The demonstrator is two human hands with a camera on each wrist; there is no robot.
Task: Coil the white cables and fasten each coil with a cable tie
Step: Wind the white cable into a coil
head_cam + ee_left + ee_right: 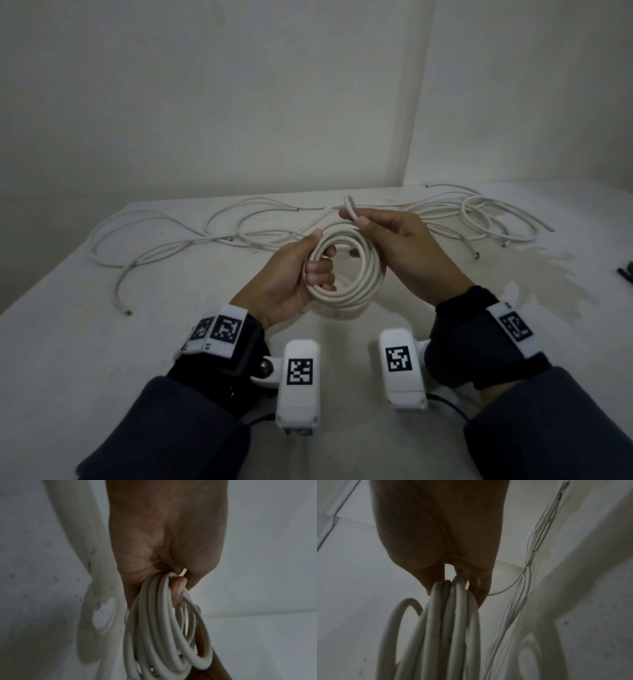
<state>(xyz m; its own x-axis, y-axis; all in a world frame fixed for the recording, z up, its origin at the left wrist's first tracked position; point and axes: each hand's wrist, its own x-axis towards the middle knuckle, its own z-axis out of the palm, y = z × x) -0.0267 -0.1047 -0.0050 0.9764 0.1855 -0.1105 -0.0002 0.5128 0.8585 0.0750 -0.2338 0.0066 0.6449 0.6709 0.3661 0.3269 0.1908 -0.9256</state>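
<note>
Left hand (291, 274): fingers curled around the coil (346, 270), frame centre.
Right hand (400, 246): pinches the cable end (351, 207) above it.
Loose cables (191, 229): behind, on table (102, 342).

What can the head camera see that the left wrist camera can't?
Only the head view shows the right hand pinching the cable's end, the loose cables sprawled across the table, and some dark things at its right edge, too small to tell. Only the left wrist view shows the palm from underneath, with one fingertip hooked through the loops. Both show the left hand gripping the white coil.
</note>
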